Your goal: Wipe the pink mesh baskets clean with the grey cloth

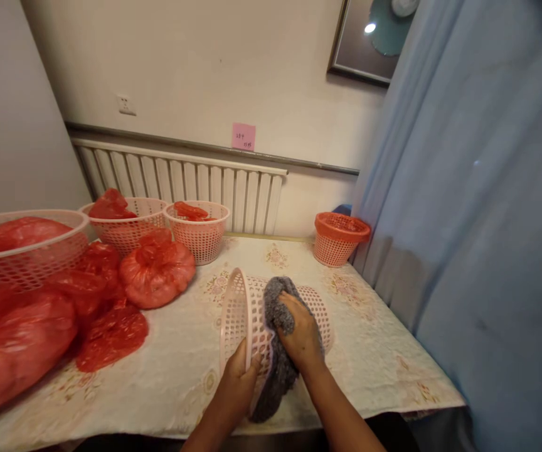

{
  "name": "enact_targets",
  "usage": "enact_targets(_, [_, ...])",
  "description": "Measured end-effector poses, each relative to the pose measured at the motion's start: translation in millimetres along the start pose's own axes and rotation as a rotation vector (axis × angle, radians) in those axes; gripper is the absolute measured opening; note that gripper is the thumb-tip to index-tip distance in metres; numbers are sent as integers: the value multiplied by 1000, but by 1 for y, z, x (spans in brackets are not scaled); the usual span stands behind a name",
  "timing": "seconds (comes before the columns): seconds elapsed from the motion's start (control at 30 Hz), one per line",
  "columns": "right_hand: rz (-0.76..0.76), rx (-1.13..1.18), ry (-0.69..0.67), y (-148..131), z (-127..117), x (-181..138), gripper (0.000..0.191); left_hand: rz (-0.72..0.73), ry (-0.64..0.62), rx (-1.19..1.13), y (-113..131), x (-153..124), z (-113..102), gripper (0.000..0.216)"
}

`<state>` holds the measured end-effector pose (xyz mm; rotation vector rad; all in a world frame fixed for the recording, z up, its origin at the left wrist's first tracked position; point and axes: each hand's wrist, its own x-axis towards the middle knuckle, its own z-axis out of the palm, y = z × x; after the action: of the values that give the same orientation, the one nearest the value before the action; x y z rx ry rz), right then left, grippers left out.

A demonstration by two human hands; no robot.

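Note:
A pale pink plastic basket with a perforated wall lies on its side near the front of the table, its mouth facing left. My left hand grips the basket's rim at the lower near side, thumb over the edge. In my right hand is a bunched grey cloth, pressed against the outside of the basket wall. One end of the cloth hangs down over the basket's near side. The fingers of my right hand are curled into the cloth and partly hidden by it.
Several pink baskets with red plastic bags stand at the back left. Filled red bags lie before them on the flowered tablecloth. A small basket lined with a red bag stands at the back right, beside a blue curtain.

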<state>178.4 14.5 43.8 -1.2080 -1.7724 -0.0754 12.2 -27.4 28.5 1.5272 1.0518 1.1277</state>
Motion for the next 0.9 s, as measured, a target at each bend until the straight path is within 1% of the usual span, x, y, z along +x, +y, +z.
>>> enact_targets(0.1, [192,-72,27,44,-11,-1,43,-9,-19,2,-4,0,-1,38])
enact_targets(0.17, [383,-126,72,71,-21,-8,39,-5,-8,17,-7,0,0,39])
enact_targets(0.2, [454,-145,88,81,-26,-13,37,0,-4,25,-9,0,0,39])
enact_targets(0.27, [546,-175,118,93,-34,-26,35,15,-3,38,-11,0,1,39])
enact_targets(0.33, [566,-193,157,94,-33,-42,38,26,-9,44,-12,0,1,40])
enact_targets(0.4, [534,-196,215,84,-26,-57,44,31,-14,54,-14,0,0,39])
enact_targets(0.47, [437,-176,251,67,-14,-67,48,35,-22,67,-15,0,-2,39])
enact_targets(0.5, [371,-160,248,56,-8,-69,48,39,-28,71,-15,0,-3,39])
enact_targets(0.6, [156,-105,173,21,3,-65,47,71,-50,67,-19,-2,-4,39])
enact_targets(0.73, [-104,-22,23,-21,4,-41,52,128,-60,56,-29,-9,-3,40])
enact_targets(0.8, [-160,20,-33,-34,3,-25,53,169,-64,51,-35,-13,-2,41])
enact_targets(0.83, [-155,35,-46,-37,4,-18,53,188,-70,46,-38,-15,-2,42])
enact_targets(0.9, [-97,48,-33,-39,6,-3,53,208,-81,30,-42,-18,-1,45])
